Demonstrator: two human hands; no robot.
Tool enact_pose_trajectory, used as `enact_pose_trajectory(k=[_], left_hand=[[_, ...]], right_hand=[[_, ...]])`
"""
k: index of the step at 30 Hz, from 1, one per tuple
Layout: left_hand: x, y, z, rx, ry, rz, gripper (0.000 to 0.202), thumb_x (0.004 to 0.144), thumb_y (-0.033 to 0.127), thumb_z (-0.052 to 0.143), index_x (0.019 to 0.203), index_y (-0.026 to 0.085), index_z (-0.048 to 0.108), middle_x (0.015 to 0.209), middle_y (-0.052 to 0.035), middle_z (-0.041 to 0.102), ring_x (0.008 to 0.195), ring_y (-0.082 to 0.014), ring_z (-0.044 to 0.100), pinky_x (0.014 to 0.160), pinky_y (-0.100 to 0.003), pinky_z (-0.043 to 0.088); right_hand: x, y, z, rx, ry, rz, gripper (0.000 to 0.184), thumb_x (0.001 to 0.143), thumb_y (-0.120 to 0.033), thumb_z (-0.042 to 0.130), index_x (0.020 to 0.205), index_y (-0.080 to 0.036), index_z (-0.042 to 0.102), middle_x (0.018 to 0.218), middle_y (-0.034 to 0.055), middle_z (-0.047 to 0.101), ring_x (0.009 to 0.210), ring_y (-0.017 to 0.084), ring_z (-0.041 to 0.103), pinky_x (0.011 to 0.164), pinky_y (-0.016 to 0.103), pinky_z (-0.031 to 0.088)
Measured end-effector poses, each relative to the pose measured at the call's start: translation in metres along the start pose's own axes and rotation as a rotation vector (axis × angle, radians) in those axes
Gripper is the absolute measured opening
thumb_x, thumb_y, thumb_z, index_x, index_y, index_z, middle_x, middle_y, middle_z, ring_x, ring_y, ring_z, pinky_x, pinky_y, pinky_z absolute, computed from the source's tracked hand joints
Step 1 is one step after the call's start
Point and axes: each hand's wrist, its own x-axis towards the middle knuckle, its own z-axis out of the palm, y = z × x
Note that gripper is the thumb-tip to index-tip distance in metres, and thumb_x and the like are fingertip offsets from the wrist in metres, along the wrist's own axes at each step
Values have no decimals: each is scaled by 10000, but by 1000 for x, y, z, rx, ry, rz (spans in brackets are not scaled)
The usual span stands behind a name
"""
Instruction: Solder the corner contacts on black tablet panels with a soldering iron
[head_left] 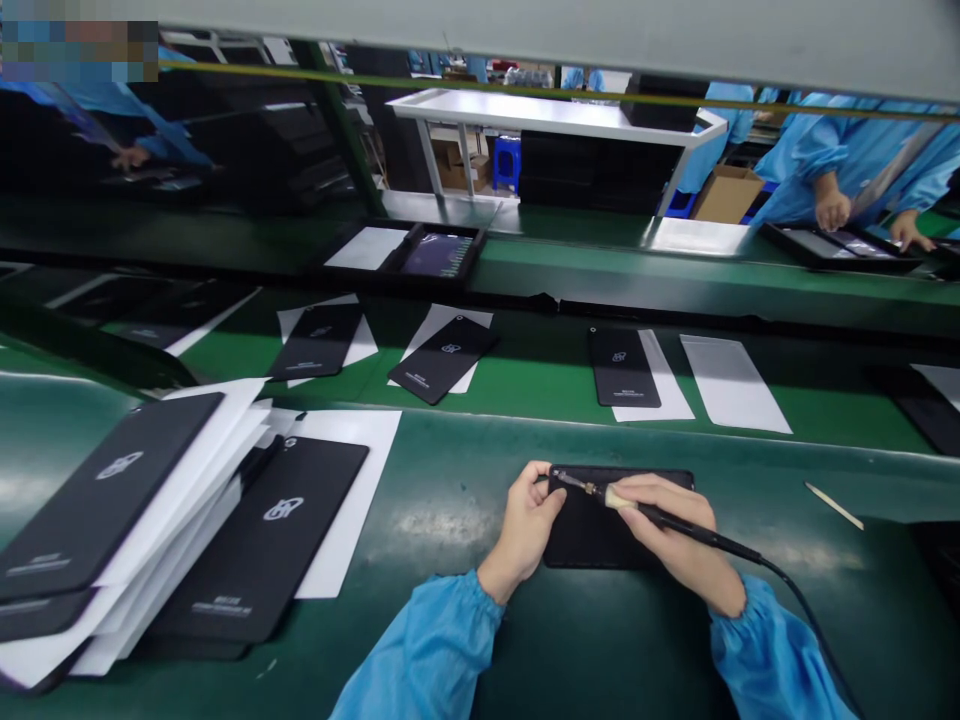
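A black tablet back cover [592, 530] lies flat on the green bench in front of me. My left hand [525, 530] is closed on its left edge, thumb at the top corner. My right hand [675, 550] is wrapped round a black corded soldering iron [660, 517], held like a pen. The iron's metal tip [566, 480] rests at the cover's upper left corner, close to my left thumb. Its cable [795, 590] trails off to the right over my blue sleeve.
A stack of black covers with white sheets [127, 530] sits at the left. More covers [450, 357] and sheets [735, 385] lie on the green conveyor behind. A thin stick [834, 506] lies at the right. Other people's hands [832, 212] work at the far side.
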Motion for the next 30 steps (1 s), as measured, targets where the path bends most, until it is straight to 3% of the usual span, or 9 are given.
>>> enact_pose_trajectory(k=[9, 17, 30], left_hand=[[2, -1, -2, -6, 4, -5, 330, 734, 260, 781, 928, 195, 522, 735, 0, 726, 575, -124, 654, 571, -210, 487], [1, 1, 0, 1, 24, -2, 351, 717, 287, 794, 901, 199, 508, 712, 3, 725, 585, -140, 668, 590, -229, 504], [2, -1, -1, -14, 17, 7, 370, 710, 297, 808, 908, 197, 511, 731, -5, 735, 602, -145, 680, 604, -230, 508]], right_hand=[[0, 2, 4, 1, 2, 0, 146, 895, -214, 646, 988, -218, 758, 958, 68, 757, 900, 205, 731, 823, 318, 609], [-23, -2, 18, -162, 281, -63, 144, 828, -112, 692, 925, -213, 727, 862, 48, 758, 772, 192, 735, 720, 300, 605], [-20, -6, 26, -226, 282, -130, 108, 858, -121, 659, 907, -200, 714, 851, 55, 761, 756, 178, 739, 716, 290, 616]])
